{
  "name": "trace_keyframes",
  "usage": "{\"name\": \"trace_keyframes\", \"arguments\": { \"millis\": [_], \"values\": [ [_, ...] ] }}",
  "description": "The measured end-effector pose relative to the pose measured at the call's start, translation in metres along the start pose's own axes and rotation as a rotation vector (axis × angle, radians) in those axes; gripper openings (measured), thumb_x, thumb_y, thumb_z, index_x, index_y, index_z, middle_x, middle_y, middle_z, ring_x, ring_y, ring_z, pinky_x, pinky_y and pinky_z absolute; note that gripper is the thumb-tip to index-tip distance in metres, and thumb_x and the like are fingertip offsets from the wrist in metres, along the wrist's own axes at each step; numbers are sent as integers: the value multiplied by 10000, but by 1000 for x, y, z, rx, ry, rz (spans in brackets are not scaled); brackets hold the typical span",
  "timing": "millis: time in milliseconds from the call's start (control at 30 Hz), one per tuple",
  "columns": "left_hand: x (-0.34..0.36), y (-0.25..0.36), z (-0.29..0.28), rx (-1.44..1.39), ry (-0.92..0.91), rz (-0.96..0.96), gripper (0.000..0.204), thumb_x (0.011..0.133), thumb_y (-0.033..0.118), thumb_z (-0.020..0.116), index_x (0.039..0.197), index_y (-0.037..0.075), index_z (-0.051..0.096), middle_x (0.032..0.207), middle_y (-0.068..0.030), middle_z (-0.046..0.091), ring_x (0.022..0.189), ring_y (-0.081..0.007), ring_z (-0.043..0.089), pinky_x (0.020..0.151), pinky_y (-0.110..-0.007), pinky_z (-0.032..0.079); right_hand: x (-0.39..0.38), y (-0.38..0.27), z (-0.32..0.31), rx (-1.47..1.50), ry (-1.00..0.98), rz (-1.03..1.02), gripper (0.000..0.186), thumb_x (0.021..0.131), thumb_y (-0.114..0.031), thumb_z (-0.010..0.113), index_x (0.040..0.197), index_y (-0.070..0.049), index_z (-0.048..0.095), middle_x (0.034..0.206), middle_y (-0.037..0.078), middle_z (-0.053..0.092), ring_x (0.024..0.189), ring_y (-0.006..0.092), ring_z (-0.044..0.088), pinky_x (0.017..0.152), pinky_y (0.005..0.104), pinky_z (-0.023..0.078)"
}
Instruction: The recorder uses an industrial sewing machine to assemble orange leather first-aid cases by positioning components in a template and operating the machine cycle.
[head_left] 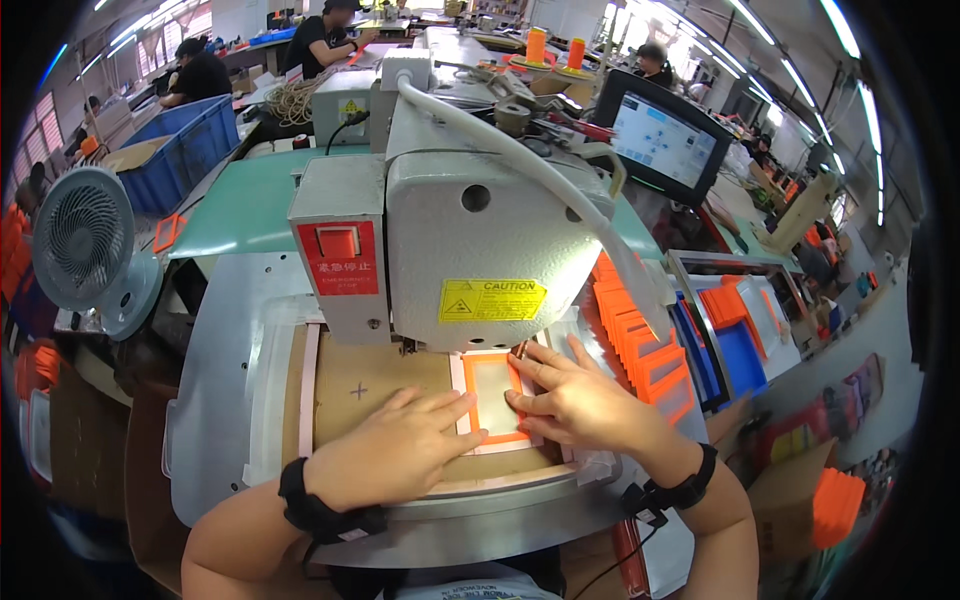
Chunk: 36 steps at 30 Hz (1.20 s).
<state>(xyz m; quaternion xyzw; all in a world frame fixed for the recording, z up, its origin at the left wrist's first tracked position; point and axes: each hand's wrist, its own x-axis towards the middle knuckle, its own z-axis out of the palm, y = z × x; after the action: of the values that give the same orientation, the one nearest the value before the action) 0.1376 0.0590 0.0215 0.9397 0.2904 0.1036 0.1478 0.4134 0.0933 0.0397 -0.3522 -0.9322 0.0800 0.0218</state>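
Observation:
Beneath the head of a grey industrial sewing machine point(490, 235) lies an orange-edged rectangular piece with a pale clear middle point(494, 394). It sits in a pinkish-white frame on a brown board point(370, 385). My left hand point(405, 440) lies flat on the board, its fingertips reaching the piece's left edge. My right hand point(575, 395) spreads its fingers over the piece's right border and top right corner. Both hands are open and press from above. Black bands circle both wrists. The machine's needle area is mostly hidden behind its casing.
Orange frame pieces point(640, 345) lie in an overlapping row on the right, near blue trays point(735, 345). A grey fan point(85, 240) stands at left before blue crates point(185, 150). A monitor point(660, 135) rises behind the machine. Several people work farther back.

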Motion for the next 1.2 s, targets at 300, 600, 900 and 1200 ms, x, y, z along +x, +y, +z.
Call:
{"name": "trace_keyframes", "arguments": {
  "millis": [300, 600, 900, 1200],
  "values": [
    [14, -19, -11, -477, 198, -164, 385, 774, -77, 450, 1058, -40, 707, 1081, -174, 697, 1027, -334, 661, 943, -352, 512, -202, -31, -16, 296, 709, 716, 277, 810, 4, 675, 1086, -2, 684, 1105, 139, 631, 1024, 294, 613, 893, 381, 487],
    [10, -5, -20, -412, 221, -112, 383, 729, -92, 453, 994, -53, 727, 1025, -208, 697, 900, -317, 682, 808, -337, 533, -395, -118, 153, 32, 74, 1445, 285, 760, -196, 806, 989, -68, 694, 1013, 137, 640, 989, 343, 623, 850, 436, 512],
    [12, 1, -25, -442, 251, -105, 420, 712, -118, 430, 1006, -49, 723, 972, -173, 710, 773, -209, 626, 692, -278, 471, -391, -105, 245, -40, 190, 1357, 173, 800, -111, 696, 957, -65, 642, 925, 156, 621, 857, 370, 625, 739, 485, 515],
    [2, 18, -37, -429, 268, -108, 414, 738, -123, 437, 1027, -25, 716, 966, -154, 708, 783, -199, 624, 696, -267, 460, -414, -107, 133, -55, 885, 1377, 45, 852, 2, 592, 890, 9, 569, 802, 152, 572, 758, 289, 600, 707, 365, 483]
  ]
}}
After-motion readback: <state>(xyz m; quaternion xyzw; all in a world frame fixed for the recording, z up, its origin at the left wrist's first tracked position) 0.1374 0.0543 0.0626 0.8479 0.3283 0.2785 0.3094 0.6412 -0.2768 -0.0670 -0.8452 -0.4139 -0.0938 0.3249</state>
